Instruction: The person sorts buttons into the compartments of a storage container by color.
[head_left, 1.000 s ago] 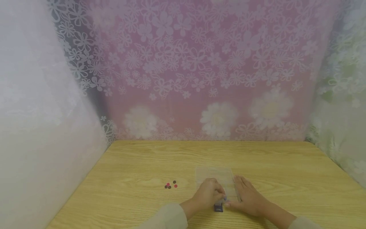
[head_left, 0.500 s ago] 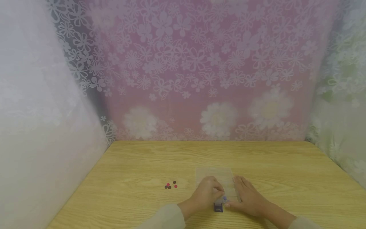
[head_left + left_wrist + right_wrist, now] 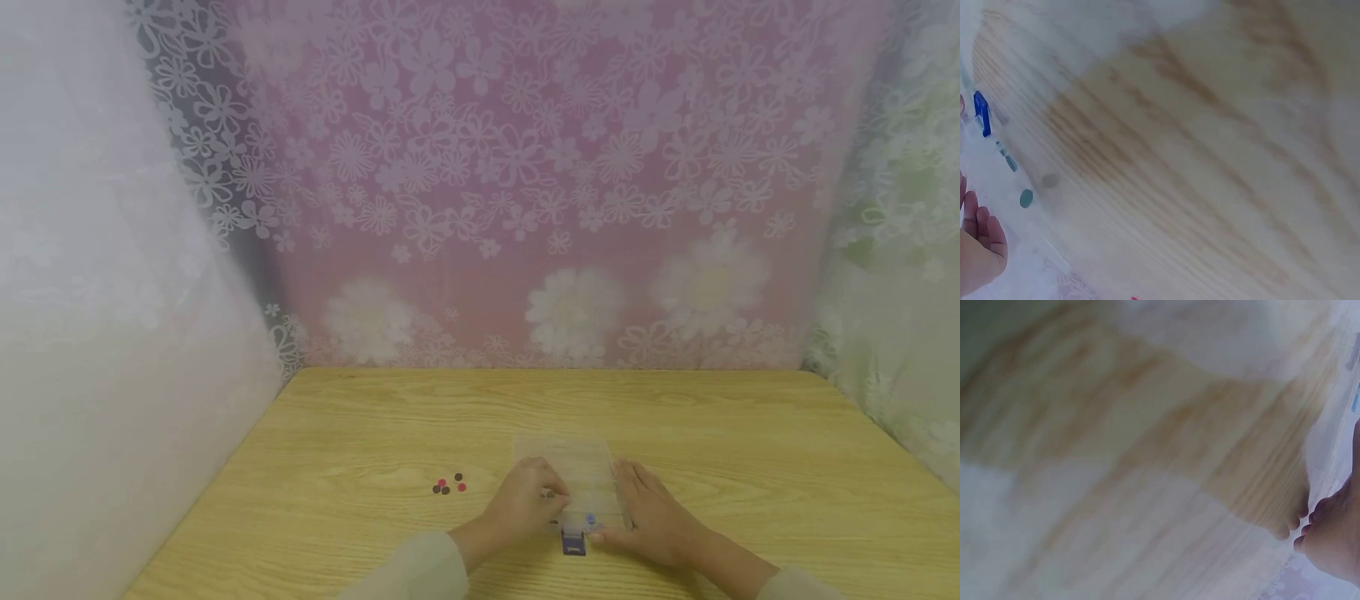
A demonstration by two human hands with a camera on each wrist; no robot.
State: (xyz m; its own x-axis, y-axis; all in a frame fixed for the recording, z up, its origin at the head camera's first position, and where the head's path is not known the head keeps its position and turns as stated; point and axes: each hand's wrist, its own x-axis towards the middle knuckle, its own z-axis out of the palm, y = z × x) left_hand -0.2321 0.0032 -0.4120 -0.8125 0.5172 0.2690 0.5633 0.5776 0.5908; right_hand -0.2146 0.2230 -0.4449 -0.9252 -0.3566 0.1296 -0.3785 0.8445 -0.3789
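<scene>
I have the wooden table [image 3: 337,433] widest in view, and about midway between its side edges, well short of the far edge, lies the clear case [image 3: 573,454]. I judge it light, stiff, slick and perhaps brittle, best taken by its side walls. My right hand [image 3: 660,521] rests along its right wall, fingers straight, gripping nothing. My left hand [image 3: 521,504] is above it, fingers bent, thumb and fingertips close; whether they pinch anything I can't tell. A dark blue latch [image 3: 573,543] juts from the near side. Toward the table's left edge lie loose red discs [image 3: 461,487] and dark discs [image 3: 458,477], probably feather-light, best pinched by their rims.
</scene>
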